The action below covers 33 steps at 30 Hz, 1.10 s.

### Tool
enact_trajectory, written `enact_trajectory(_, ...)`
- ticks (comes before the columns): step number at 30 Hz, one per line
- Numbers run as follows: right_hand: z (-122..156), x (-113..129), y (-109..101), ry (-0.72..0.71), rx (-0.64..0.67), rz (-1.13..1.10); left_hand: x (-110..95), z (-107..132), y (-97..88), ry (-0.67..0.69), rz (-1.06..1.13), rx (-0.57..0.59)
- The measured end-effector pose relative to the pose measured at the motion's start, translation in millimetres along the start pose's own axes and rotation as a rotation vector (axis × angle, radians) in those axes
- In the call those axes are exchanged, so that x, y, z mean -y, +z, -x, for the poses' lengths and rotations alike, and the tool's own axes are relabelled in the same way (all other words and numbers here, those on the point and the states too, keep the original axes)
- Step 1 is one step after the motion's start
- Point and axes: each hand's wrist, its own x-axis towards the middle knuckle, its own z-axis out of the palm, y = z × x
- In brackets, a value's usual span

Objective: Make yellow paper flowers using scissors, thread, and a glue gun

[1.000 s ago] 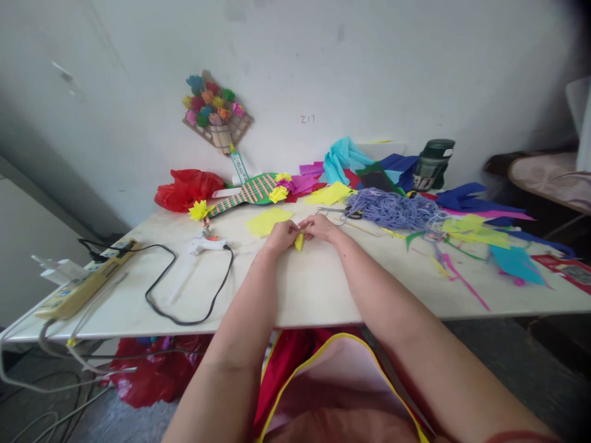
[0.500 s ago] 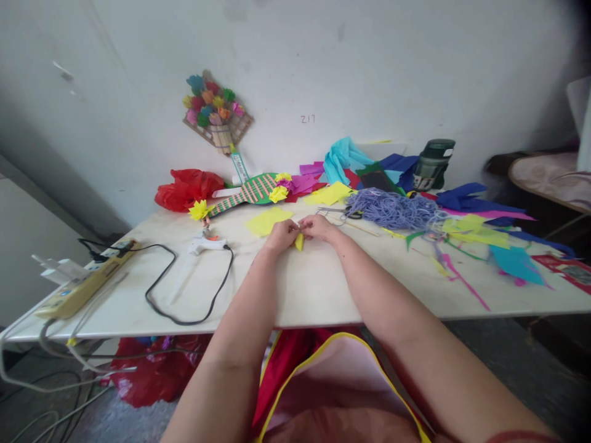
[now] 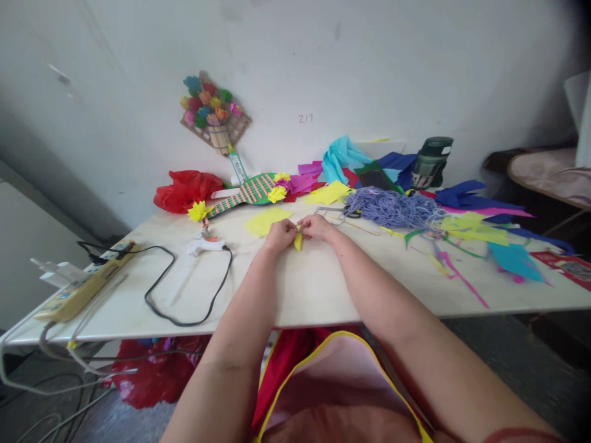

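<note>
My left hand [image 3: 280,234] and my right hand [image 3: 316,227] meet over the middle of the white table [image 3: 300,289]. Both pinch a small folded yellow paper piece [image 3: 298,241] between their fingertips, just above the tabletop. Behind the hands lies a flat yellow paper sheet [image 3: 268,221]. A white glue gun [image 3: 205,245] with a black cord lies to the left of my left hand. Scissors [image 3: 344,212] rest just beyond my right hand.
A power strip [image 3: 85,284] with cables sits at the left edge. A heap of purple yarn [image 3: 397,209], coloured paper scraps [image 3: 480,237], a dark green jar [image 3: 430,163], a striped paper guitar [image 3: 247,192] with paper flowers and a red bag [image 3: 187,187] crowd the back.
</note>
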Motion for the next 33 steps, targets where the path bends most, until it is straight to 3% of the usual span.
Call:
enact_trajectory(19, 0.3, -1.7, -3.1, -0.035, 0.028, 0.016, -2.0, 2.1, -3.5, 0.072, -0.064, 0.025)
enact_trajectory(33, -2.0, -3.7, -3.5, -0.046, 0.032, -0.001, -4.2, 3.9, -6.6, 0.009, -0.012, 0.061)
